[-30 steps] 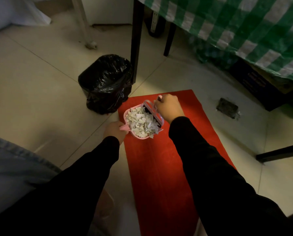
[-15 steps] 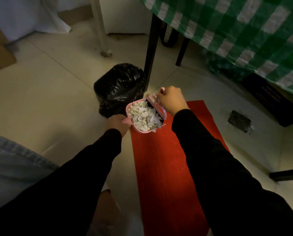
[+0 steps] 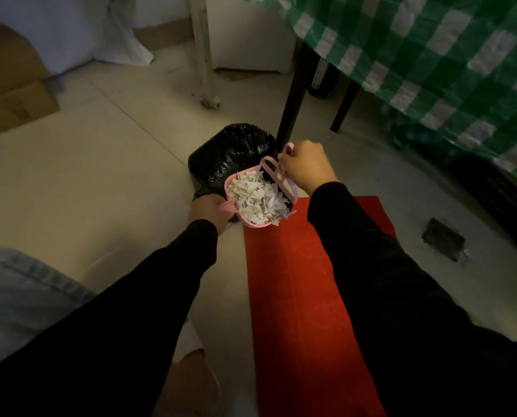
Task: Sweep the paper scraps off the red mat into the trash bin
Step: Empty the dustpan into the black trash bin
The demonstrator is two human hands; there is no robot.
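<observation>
Holding a full dustpan at the bin's edge

Gripping the pink handle, my left hand (image 3: 210,212) is curled round the stem of the dustpan (image 3: 252,203), just left of the frame's centre. My right hand (image 3: 306,167) is closed round the handle of a small pink brush (image 3: 276,173), which stands against the far right side of the pan. I cannot tell how the bristles sit, as they are dark and partly hidden behind the pan's wall.

Paper scraps (image 3: 257,198) fill the dustpan in a heaped white pile; a few pieces poke over its near rim. The pan is held off the floor, level or nearly so, with its far edge overlapping the trash bin (image 3: 230,152) as I see it. The bin is lined with a black bag and stands on the tiled floor (image 3: 85,164) just above centre, beside a black table leg (image 3: 291,94).

Below the pan, the red mat (image 3: 293,296) runs down the lower middle of the frame; the part I can see between my two black sleeves carries no scraps.

Further out, a green and white checked cloth (image 3: 431,49) hangs across the upper right. A cardboard box (image 3: 13,94) sits at the upper left. A small dark object (image 3: 443,243) lies on the floor at the right, well apart from the mat. Blue denim (image 3: 19,290) shows at the lower left.
</observation>
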